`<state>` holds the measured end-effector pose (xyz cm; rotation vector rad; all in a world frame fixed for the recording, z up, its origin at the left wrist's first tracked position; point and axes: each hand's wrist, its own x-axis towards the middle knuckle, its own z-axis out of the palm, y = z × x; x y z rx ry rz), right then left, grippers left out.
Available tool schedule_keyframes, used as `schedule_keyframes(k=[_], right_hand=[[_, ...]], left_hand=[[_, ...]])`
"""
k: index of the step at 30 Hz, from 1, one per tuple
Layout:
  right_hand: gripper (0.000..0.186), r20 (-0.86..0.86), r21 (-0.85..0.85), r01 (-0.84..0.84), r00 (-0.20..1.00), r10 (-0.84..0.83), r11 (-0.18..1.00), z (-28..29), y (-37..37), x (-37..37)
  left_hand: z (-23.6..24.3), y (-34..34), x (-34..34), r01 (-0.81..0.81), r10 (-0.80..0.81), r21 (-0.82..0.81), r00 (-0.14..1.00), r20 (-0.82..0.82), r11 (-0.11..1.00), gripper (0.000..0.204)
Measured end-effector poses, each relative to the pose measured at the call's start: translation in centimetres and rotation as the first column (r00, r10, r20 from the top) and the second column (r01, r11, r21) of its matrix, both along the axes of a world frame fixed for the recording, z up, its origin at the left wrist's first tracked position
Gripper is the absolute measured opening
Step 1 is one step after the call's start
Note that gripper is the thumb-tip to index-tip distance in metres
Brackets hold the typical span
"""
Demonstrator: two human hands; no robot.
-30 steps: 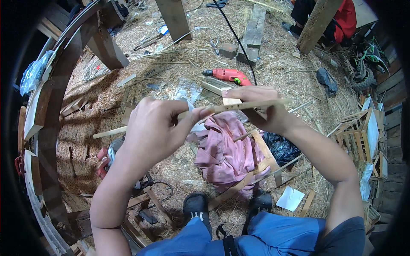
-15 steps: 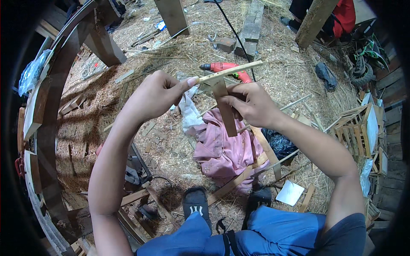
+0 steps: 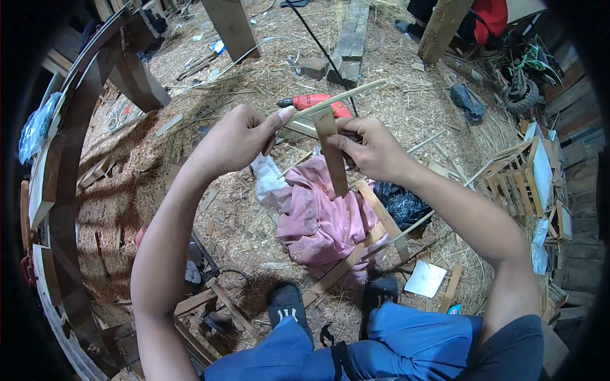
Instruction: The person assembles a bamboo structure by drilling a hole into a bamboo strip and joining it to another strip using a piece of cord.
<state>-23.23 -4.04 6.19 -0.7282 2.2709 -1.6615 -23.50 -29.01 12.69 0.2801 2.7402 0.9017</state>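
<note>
A thin wooden strip point(image 3: 357, 93) is pinched between the thumb and fingers of my left hand point(image 3: 238, 140), its free end slanting up to the right. My right hand point(image 3: 376, 151) grips a short flat wooden slat point(image 3: 333, 162), held nearly upright. The slat's top end is just under the strip; whether the two touch I cannot tell. Behind them on the ground lies a red power drill point(image 3: 310, 101), partly covered by the strip. Below both hands is a crumpled pink cloth point(image 3: 298, 222).
Wood shavings and offcuts cover the ground. Wooden frame pieces point(image 3: 384, 216) lie by the cloth, near a black plastic bag point(image 3: 401, 202) and a white sheet point(image 3: 426, 279). A curved timber structure point(image 3: 70, 165) stands at left, slatted wooden frames point(image 3: 518, 184) at right. Another person point(image 3: 486, 25) is at far right.
The strip now slants more steeply, and the slat has turned slightly more upright. Both hands keep their holds. The whole scene has shifted a little left and up in view.
</note>
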Motion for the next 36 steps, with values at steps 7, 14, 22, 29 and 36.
schedule_keyframes(k=[7,14,22,29,36], right_hand=[[0.025,0.062,0.084,0.069,0.995,-0.074,0.994,0.9,1.1,0.8],[0.026,0.000,0.129,0.095,0.995,-0.096,0.987,0.6,1.1,0.7],[0.022,-0.139,0.039,0.061,0.989,-0.055,0.997,-0.9,1.1,0.4],[0.023,0.004,0.082,0.077,0.997,-0.078,0.994,-0.3,1.1,0.7],[0.018,-0.070,0.089,0.078,0.995,-0.072,0.993,-0.5,0.9,0.6]], left_hand=[[-0.1,0.9,-0.2,0.028,-0.036,0.082,0.995,0.093,0.996,0.075],[-0.1,0.4,-0.2,0.052,-0.056,0.052,0.995,0.083,0.997,0.075],[-0.2,0.5,0.1,-0.013,0.014,-0.033,0.999,0.041,0.999,0.074],[-0.5,0.8,0.4,-0.009,0.009,-0.012,0.999,-0.039,1.000,0.073],[-0.6,0.8,0.6,-0.002,-0.010,-0.081,0.990,-0.137,0.997,0.071]])
